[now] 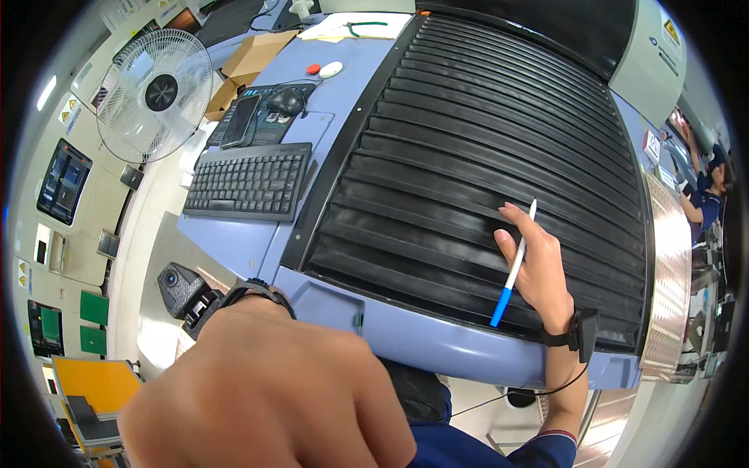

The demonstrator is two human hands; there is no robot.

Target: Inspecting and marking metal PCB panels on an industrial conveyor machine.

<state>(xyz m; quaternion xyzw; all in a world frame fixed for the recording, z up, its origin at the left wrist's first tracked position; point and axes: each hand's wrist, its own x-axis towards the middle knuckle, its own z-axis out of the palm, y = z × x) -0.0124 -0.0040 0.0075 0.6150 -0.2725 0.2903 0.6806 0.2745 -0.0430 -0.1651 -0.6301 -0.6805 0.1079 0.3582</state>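
Note:
Close to the camera, my left hand (273, 390) fills the lower left, its knuckles toward me and its fingers curled under. The fingertips are hidden, so whatever they might hold cannot be made out. My right hand (538, 269) is over the ribbed black bellows cover (468, 164) of a machine. Between its thumb and fingers rests a slim white pen (515, 265) with a blue end, tilted with the blue end toward me. Each wrist wears a black strap; a small camera (183, 288) is by the left one.
Left of the bellows, a blue-grey machine top (343, 86) carries a black keyboard (246, 181), a phone (240, 121), a mouse (286, 101) and red and white round pieces. Green-handled pliers (367, 25) lie on paper farther back. A fan (156, 95) stands at left; another person (708, 191) is at far right.

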